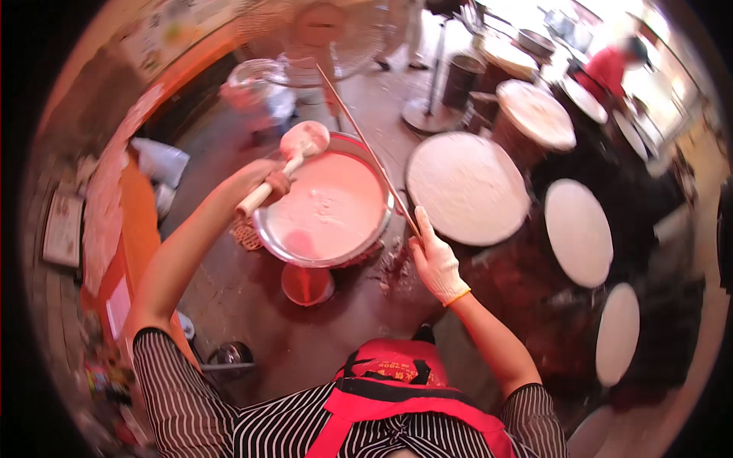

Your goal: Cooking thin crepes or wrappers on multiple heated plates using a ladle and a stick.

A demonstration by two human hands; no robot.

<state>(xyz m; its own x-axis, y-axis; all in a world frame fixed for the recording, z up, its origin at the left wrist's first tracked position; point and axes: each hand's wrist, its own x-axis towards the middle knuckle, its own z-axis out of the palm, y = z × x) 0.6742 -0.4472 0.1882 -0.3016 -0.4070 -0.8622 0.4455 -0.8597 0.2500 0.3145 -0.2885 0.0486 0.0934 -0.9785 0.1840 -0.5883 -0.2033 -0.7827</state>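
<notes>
My bare left hand [269,182] is closed round the pale handle of a ladle [305,140], whose round bowl is up over the far left rim of a wide metal basin [269,246]. Smooth, pale batter [328,202] fills much of the basin. In a white glove, my right hand [439,263] grips the lower end of a long thin stick [359,137]. The stick slants up and away past the basin's right side. Just right of the stick lies a large round pale sheet [467,189], like a thin pancake.
More round pale sheets [578,233] stand along the right on dark surfaces. Below the basin is a reddish bucket [307,285]. A fan [317,30] and a plastic-lined bin [263,91] stand beyond. An orange counter [137,221] runs along the left. A person in red [607,69] is far right.
</notes>
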